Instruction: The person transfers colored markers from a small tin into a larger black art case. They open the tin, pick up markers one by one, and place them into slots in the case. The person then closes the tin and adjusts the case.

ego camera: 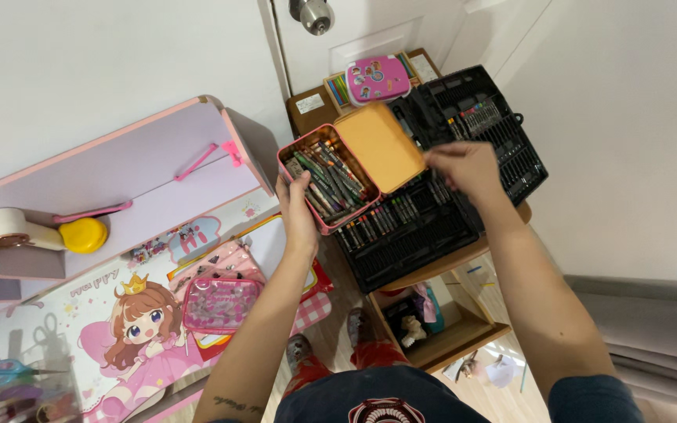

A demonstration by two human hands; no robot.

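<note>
A small pink tin point(324, 182) packed with crayons, its orange lid point(379, 147) swung open, is held just above the left edge of a black art case point(464, 168) on a low table point(464, 254). The left hand point(298, 205) has its fingers closed on the tin's near rim. The right hand point(468, 168) rests curled on the case; its grip is unclear. The tin looks stiff, light and smooth, best held by both side walls and kept level, since the loose crayons could spill.

Round wooden side table point(464, 254), black art case point(464, 172) lying open on it
</note>
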